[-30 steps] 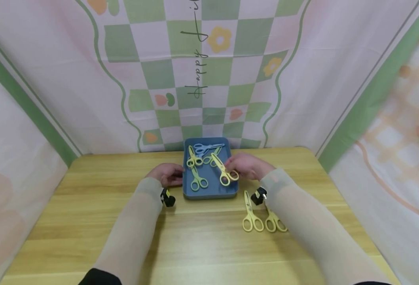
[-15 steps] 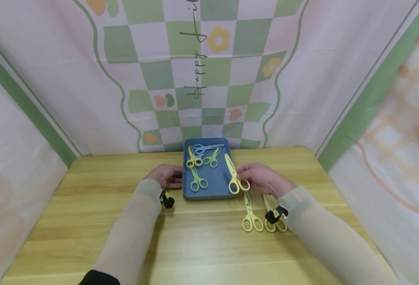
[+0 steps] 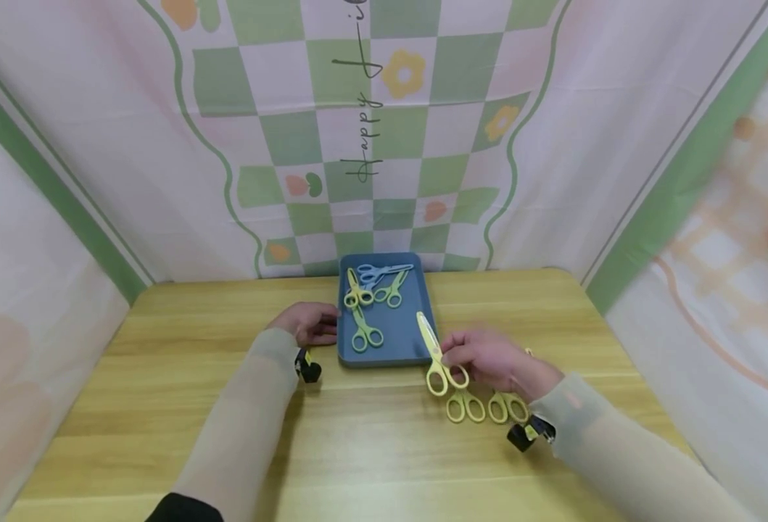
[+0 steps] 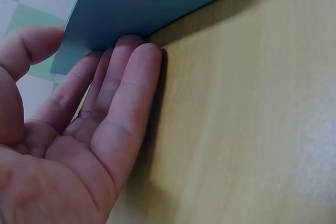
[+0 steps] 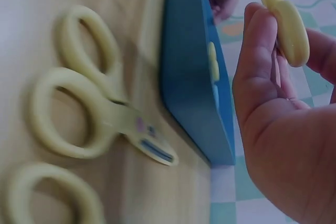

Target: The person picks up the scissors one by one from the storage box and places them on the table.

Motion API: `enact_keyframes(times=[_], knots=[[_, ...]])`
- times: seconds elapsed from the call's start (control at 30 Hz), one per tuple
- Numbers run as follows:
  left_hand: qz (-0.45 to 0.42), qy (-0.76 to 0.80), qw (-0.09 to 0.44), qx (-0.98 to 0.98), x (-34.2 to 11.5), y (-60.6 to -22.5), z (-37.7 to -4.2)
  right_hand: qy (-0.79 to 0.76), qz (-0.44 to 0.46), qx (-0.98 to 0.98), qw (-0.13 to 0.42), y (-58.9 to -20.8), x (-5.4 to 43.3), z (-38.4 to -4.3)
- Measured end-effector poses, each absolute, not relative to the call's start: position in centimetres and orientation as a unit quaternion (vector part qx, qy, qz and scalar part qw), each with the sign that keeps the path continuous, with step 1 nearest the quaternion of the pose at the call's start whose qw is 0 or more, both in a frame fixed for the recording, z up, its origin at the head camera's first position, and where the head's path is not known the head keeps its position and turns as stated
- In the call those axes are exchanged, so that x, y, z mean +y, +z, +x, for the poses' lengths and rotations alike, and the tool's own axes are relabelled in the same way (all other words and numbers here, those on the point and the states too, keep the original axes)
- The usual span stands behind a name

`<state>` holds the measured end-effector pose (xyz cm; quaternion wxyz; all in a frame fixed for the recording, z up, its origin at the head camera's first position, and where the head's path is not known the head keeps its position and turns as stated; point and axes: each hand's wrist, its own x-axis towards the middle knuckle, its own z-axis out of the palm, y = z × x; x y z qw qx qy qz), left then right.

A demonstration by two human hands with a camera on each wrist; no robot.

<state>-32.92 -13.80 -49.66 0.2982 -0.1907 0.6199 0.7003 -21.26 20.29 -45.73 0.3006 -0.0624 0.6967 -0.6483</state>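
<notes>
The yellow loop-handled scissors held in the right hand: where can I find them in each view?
Head: lower, just right of centre; yellow loop-handled scissors in the right hand.
Left wrist: not in it.
Right wrist: upper right, cut by the top edge.
Shared landmark: blue rectangular tray.

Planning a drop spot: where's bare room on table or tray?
Table: bare in front of the tray, between the left forearm and the two yellow scissors; also left of the left hand. Tray: bare floor right of the near green scissors. Crowded: the tray's far half, and the table below the right hand.
</notes>
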Motion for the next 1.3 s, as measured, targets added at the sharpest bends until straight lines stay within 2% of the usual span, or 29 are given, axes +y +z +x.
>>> enact_keyframes(times=[0.23,0.5,1.03,1.3], knots=[[-0.184,0.702,0.304,0.617,-13.9,-49.9,-33.1,-0.638,-0.07,0.682,0.351,-46.8,20.0,-18.0],[-0.186,0.699,0.301,0.622,-14.0,-49.8,-33.0,-0.625,-0.077,0.686,0.364,-48.0,19.0,-15.4],[-0.19,0.697,0.294,0.625,-13.9,-49.6,-32.7,-0.612,-0.037,0.723,0.318,-48.9,17.2,-13.9],[-0.188,0.697,0.297,0.625,-13.9,-49.7,-32.8,-0.579,-0.055,0.769,0.265,-48.9,16.5,-13.7]])
